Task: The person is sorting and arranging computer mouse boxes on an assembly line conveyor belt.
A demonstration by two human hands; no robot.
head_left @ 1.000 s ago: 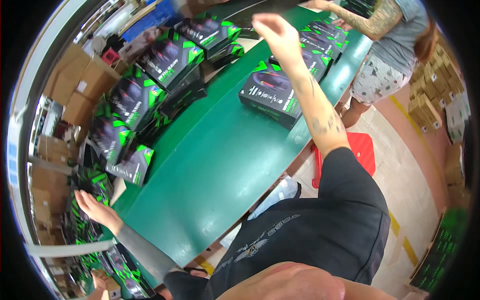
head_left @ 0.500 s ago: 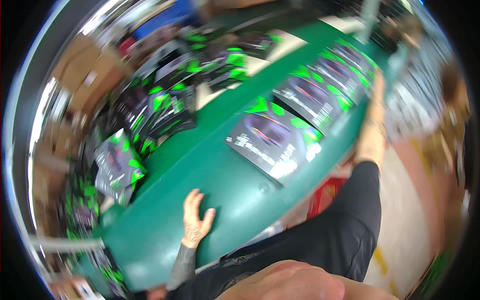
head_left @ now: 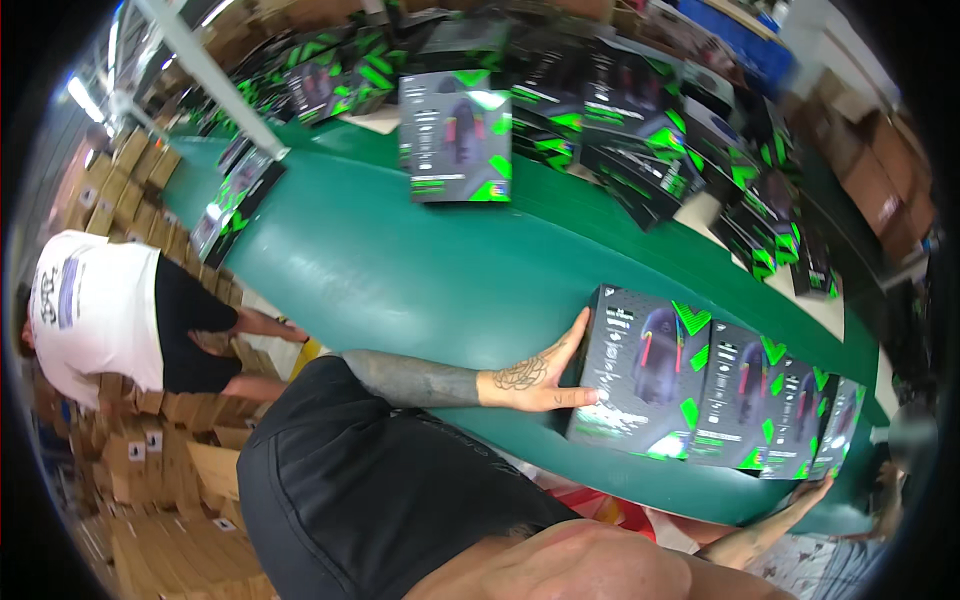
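Your left hand (head_left: 540, 375) lies open, fingers spread, flat against the left end of a row of black-and-green boxes (head_left: 715, 395) on the green conveyor belt (head_left: 400, 270). The thumb rests on the front lower edge of the nearest box (head_left: 640, 375); the fingers reach up along its side. Nothing is pinched, it is a flat press.

Your right hand (head_left: 810, 495) shows only in part at the far right end of the same row, low in the frame, fingertips touching the last box (head_left: 835, 430). You cannot tell how its grip stands there.

The row holds four boxes, side by side and touching, lying face up near the belt's near edge.

Further up the belt a single box (head_left: 455, 135) of the same kind lies apart. More of these boxes (head_left: 660, 130) are heaped along the far side, and another pair (head_left: 235, 200) sits at the belt's left stretch.

To your left a person in a white shirt (head_left: 95, 310) bends over stacked brown cartons (head_left: 140, 450).
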